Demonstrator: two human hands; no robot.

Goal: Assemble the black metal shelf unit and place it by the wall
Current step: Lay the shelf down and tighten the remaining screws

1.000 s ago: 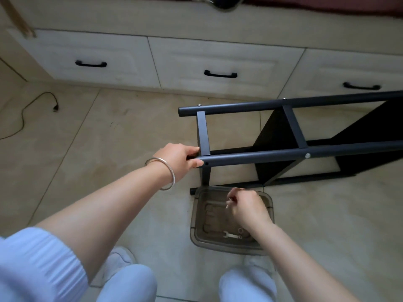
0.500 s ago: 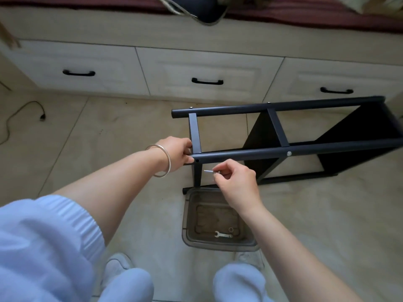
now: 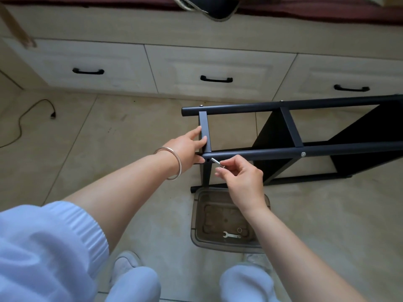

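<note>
My left hand (image 3: pixel 189 147) clasps the flat crossbar (image 3: pixel 205 134) at the end of the black shelf frame (image 3: pixel 283 129), which lies on its side on the floor at my twelve o'clock. My right hand (image 3: pixel 239 177) pinches a silver bolt (image 3: pixel 216 161), its tip at the hole in the near tube (image 3: pixel 261 152). At six o'clock, a clear tray (image 3: pixel 229 245) holds a wrench (image 3: pixel 231 235).

Light is soft, diffuse and rather dim, with a warm greenish cast over the beige tiled floor (image 3: pixel 135 131). Source direction cannot be told. Shadows are faint: a weak one lies under the black metal shelf frame (image 3: pixel 257 153). No glare; only a small dull highlight on the silver bangle (image 3: pixel 174 159). Wide-angle distortion bows the cream drawer fronts (image 3: pixel 209 68). The light blue sleeve (image 3: pixel 43 247) at lower left is soft.
</note>
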